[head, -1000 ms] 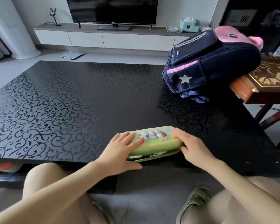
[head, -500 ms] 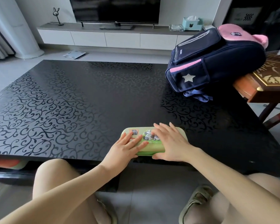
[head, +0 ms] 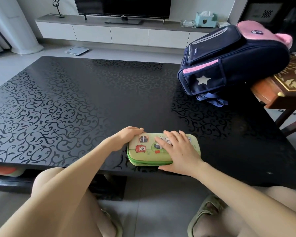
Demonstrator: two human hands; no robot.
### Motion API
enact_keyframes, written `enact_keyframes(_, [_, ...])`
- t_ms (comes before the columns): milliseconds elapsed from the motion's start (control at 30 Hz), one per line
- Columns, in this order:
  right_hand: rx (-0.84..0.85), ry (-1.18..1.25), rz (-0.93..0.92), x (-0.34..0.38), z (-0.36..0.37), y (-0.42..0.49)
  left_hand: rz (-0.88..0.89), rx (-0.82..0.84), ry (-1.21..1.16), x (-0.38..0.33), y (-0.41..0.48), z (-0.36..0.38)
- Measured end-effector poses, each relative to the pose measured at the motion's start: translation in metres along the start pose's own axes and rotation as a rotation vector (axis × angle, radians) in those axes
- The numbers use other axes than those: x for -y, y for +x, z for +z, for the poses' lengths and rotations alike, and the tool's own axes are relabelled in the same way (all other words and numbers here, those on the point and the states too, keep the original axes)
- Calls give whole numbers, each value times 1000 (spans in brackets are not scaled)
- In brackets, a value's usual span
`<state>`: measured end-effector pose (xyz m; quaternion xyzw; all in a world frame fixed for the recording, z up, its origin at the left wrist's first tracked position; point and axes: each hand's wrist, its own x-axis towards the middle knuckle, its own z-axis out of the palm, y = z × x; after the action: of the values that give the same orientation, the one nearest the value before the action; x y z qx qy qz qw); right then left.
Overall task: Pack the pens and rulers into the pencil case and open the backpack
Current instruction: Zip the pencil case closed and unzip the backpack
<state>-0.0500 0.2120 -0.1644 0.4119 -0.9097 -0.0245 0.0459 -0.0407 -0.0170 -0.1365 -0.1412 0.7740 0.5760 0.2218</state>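
Note:
A green pencil case (head: pixel 143 151) with cartoon pictures lies flat near the front edge of the black patterned table (head: pixel 92 100), its lid down. My right hand (head: pixel 179 151) presses on the lid with straight fingers, the thumb along the front side. My left hand (head: pixel 126 137) curls its fingers round the case's far left corner. No pens or rulers show outside the case. A navy and pink backpack (head: pixel 229 62) with a silver star lies at the back right of the table, its zips closed.
The backpack leans on a carved wooden piece (head: pixel 284 89) beside the table's right edge. Beyond the table stand a low white TV cabinet (head: pixel 109 31) and a tissue box (head: pixel 206 19). A bathroom scale (head: pixel 77 50) lies on the floor. My knees are under the front edge.
The case's lid went from slightly ajar to fully down. My right hand moved from the right end onto the lid. My left hand slid off the lid to the left corner.

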Motion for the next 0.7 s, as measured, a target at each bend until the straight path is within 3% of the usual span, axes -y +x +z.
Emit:
enact_keyframes(167, [-36, 40, 8, 0, 0, 0, 36, -14, 2, 6, 5, -17])
enact_keyframes(300, [-31, 47, 5, -1, -1, 2, 173, -92, 427, 20, 1, -26])
enact_keyframes(433, [-39, 33, 3, -1, 1, 0, 425, -277, 819, 35, -3, -17])
enact_keyframes(533, [-51, 15, 38, 2, 0, -1, 535, -342, 1006, 58, -18, -25])
enact_keyframes(700, [-100, -15, 133, 11, 3, 3, 540, -384, 997, 80, -61, -3])
